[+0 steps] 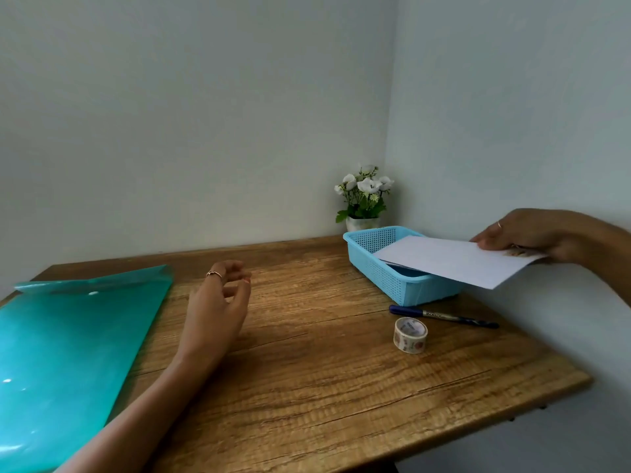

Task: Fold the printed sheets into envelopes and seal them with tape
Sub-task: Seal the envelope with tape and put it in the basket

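My right hand (532, 235) grips the far right edge of a white sheet (450, 259) and holds it in the air, partly over a light blue plastic basket (392, 279) at the table's back right. Something lies in the basket under the sheet, mostly hidden. A roll of patterned tape (410, 335) stands on the wooden table (307, 370) in front of the basket. My left hand (218, 302) hovers over the middle of the table with fingers loosely curled, holding nothing.
A blue marker pen (444, 315) lies between the basket and the tape. A large teal plastic folder (68, 353) covers the table's left side. A small pot of white flowers (363, 196) sits in the back corner. Walls close off the far and right sides.
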A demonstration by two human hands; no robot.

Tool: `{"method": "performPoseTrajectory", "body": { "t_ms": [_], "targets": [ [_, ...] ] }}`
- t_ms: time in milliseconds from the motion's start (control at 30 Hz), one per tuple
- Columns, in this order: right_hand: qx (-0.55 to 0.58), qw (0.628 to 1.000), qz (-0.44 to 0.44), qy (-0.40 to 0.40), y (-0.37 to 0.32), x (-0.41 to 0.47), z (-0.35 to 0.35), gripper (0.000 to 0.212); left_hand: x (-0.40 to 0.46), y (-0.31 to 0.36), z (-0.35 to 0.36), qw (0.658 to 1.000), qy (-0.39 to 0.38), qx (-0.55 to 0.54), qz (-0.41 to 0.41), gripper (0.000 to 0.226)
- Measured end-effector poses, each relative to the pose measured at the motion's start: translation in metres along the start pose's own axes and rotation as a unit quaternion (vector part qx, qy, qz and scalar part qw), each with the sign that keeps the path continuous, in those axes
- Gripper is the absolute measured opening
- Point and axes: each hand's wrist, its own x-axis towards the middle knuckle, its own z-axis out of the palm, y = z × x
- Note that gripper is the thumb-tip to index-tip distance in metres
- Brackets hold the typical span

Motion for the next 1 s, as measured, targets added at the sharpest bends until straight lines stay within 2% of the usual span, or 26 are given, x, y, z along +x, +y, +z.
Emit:
{"method": "performPoseTrajectory", "body": {
  "t_ms": [267,433,733,1000],
  "targets": [
    [-0.112,0.992,-0.022,0.045,-0.015,0.017,0.012,0.021,-0.008,0.002,0.003,0.993,-0.064,0.072,0.061,0.028],
    [-0.155,0.985,-0.028,0.071,-0.012,0.025,0.023,0.027,-0.009,0.002,0.004,0.992,-0.06,0.087,0.075,0.028],
    [-0.216,0.965,-0.08,0.124,-0.012,0.025,0.037,0.023,-0.011,0.0,0.007,0.98,-0.075,0.141,0.121,0.03],
    [-0.291,0.938,-0.108,0.156,-0.018,0.019,0.05,0.022,-0.022,0.004,0.004,0.957,-0.1,0.219,0.16,0.031]
  ]
}}
